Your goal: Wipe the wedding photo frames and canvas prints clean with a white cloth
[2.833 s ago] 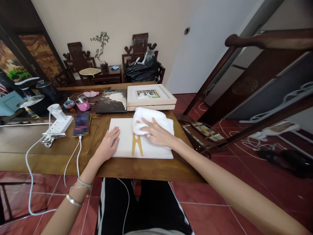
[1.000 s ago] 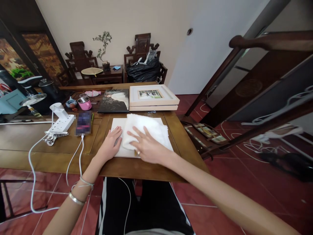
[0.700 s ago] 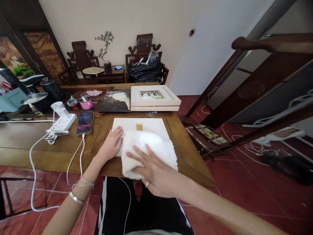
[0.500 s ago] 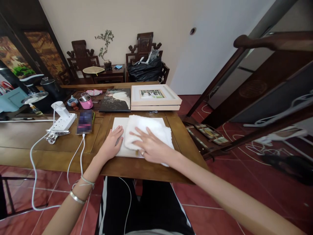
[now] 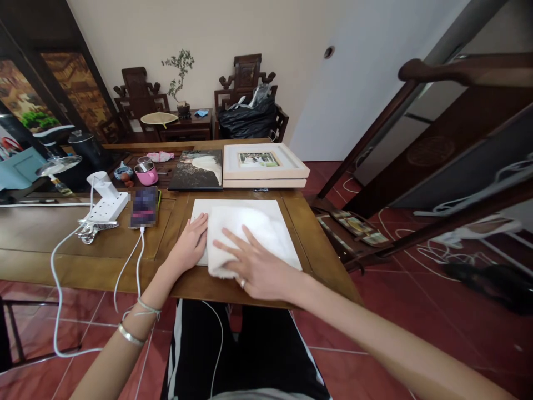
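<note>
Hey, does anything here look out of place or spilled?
No spill shows around the white cloth. A bit untidy: the white cable plugged into the phone droops over the table edge, where it could snag.

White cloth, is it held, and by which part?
The right hand lies spread on the near part of the white cloth; whether it also grips cannot be told.

At one white board [image 5: 201, 205] there are one left hand [image 5: 190, 246], one right hand [image 5: 258, 269] and one cloth [image 5: 225, 216]. Behind this board lie two pale frames [image 5: 291, 162] and one dark picture [image 5: 195, 175]; to its left, one phone [image 5: 144, 209].
</note>
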A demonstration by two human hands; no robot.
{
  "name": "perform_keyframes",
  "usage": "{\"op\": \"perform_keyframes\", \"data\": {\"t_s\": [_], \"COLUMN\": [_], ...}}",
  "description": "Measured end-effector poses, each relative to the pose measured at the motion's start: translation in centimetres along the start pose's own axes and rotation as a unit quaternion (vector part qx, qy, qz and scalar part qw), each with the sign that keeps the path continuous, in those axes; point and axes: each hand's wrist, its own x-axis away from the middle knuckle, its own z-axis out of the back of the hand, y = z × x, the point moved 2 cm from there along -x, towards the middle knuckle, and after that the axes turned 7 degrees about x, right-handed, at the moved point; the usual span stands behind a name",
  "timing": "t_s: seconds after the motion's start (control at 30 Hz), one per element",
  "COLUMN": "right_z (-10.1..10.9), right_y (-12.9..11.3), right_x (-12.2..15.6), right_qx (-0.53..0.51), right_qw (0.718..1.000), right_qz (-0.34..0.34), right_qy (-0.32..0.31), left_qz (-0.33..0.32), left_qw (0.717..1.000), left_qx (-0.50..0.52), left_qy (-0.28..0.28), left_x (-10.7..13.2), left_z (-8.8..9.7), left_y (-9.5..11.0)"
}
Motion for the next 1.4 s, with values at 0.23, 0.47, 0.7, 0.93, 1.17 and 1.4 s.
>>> {"op": "perform_keyframes", "data": {"t_s": [0.23,0.47,0.7,0.93,1.17,1.4], "right_z": [0.2,-0.2,-0.7,1.1,1.5,1.1], "right_y": [-0.5,4.9,2.0,-2.3,1.4,5.8], "right_x": [1.1,-4.4,-6.9,-1.2,0.0,-7.5], "right_qx": [-0.038,0.021,0.035,-0.039,-0.032,-0.02], "right_qw": [0.999,0.99,0.994,0.997,0.994,0.987], "right_qz": [0.002,-0.139,-0.099,0.062,-0.099,-0.157], "right_qy": [0.003,0.014,0.007,-0.006,0.014,0.027], "left_qz": [0.003,0.01,0.077,0.081,0.021,0.006], "left_qw": [1.0,0.999,0.965,0.97,0.995,0.998], "left_qx": [-0.004,0.044,0.213,0.166,0.068,0.041], "left_qy": [-0.005,0.018,0.13,0.156,0.062,0.054], "left_x": [0.0,0.0,0.0,0.3,0.2,0.0], "left_z": [0.1,0.1,1.3,1.0,0.0,0.1], "left_y": [0.1,-0.1,-0.7,-0.6,-0.1,0.2]}}
